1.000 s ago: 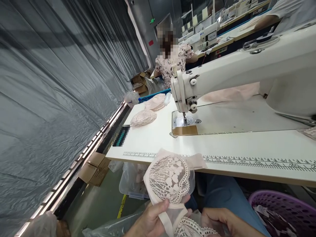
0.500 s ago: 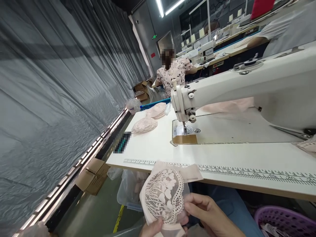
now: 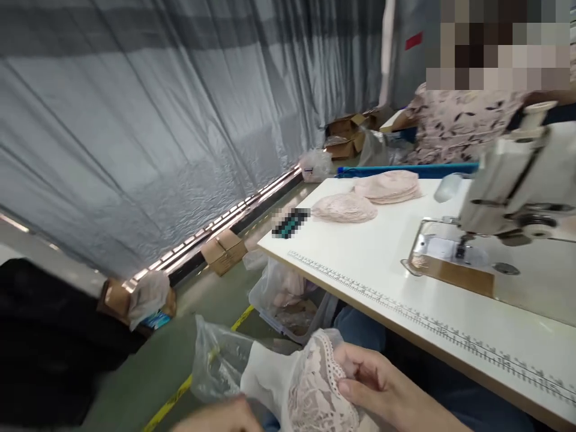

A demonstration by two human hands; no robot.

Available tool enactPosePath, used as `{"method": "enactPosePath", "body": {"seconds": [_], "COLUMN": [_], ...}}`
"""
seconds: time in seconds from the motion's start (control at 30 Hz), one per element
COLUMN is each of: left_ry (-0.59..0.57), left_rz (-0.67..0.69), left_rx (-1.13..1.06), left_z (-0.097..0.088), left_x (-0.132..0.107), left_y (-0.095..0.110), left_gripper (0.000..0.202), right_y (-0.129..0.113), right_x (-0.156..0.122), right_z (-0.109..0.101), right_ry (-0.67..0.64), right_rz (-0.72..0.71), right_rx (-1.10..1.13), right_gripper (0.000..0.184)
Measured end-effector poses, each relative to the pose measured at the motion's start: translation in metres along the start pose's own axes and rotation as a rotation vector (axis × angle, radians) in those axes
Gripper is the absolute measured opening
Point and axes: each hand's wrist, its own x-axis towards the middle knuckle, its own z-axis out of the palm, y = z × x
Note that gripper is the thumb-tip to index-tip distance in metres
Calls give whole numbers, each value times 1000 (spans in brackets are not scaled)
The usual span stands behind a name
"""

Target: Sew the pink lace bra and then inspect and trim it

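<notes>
A pale pink lace bra cup (image 3: 319,384) with a scalloped edge is at the bottom centre, in front of the table. My right hand (image 3: 378,381) pinches its lace edge between thumb and fingers. My left hand (image 3: 220,415), blurred by motion at the bottom edge, is just left of the cup; its fingers cannot be made out. Between it and the cup lies smooth white fabric (image 3: 265,372), and I cannot tell whether the hand touches it. Behind that fabric hangs a see-through plastic bag (image 3: 216,354).
A sewing machine (image 3: 508,186) stands on the white table (image 3: 360,252), which has a printed ruler along its front edge. Stacked lace pieces (image 3: 344,210) and pink cups (image 3: 389,186) lie at the back. A plastic bin (image 3: 283,321) is below; cardboard boxes (image 3: 222,251) line the curtain. A person sits beyond.
The view has swung left and down. My left hand has come off the cup's lower part and moved left. My right hand still holds the lace edge.
</notes>
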Motion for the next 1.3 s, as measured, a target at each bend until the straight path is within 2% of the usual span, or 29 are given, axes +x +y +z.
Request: {"method": "enactPosePath", "body": {"seconds": [0.03,0.07,0.13,0.17,0.2,0.23,0.27,0.37,0.47,0.53,0.6,0.73,0.77,0.87,0.97,1.07,1.3], "left_ry": [11,-12,41,-36,-189,-376,-505,-722,-862,-885,-906,-1078,-1111,-1121,-1007,-901,-923], "left_rz": [9,16,217,313,346,286,207,-21,-111,-99,-114,-262,-290,-331,-318,-278,-175], "left_rx": [50,281,577,634,639,630,647,775,838,851,817,686,673,729,830,870,890], "left_z": [-3,-6,-9,-9,-7,-4,0,14,18,18,20,27,27,18,3,-7,1], "left_x": [-2,2,28,47,69,91,112,150,154,149,145,151,154,162,168,172,179], "left_y": [12,25,50,60,68,72,73,64,55,53,55,72,78,93,97,90,66], "left_gripper": [24,24,35,49,63,72,74,61,46,36,30,35,36,37,37,36,43], "right_y": [-3,-7,-14,-17,-19,-21,-22,-22,-19,-17,-13,9,17,38,45,38,15], "right_x": [1,2,4,4,5,5,4,-2,-13,-21,-28,-32,-32,-35,-50,-69,-93], "right_z": [-2,-3,-5,-6,-6,-5,-5,-5,-6,-8,-15,-44,-51,-70,-81,-85,-71], "right_ry": [-70,-128,-218,-240,-242,-227,-201,-108,-18,28,9,-90,-99,-90,-9,71,265], "right_rz": [22,40,65,71,67,58,44,11,4,12,39,214,257,302,284,289,380], "right_rx": [-25,-49,-106,-134,-163,-190,-213,-220,-198,-181,-160,-312,-358,-386,-361,-357,-491], "right_gripper": [41,41,42,42,41,39,36,31,30,29,31,59,59,44,34,32,22]}}
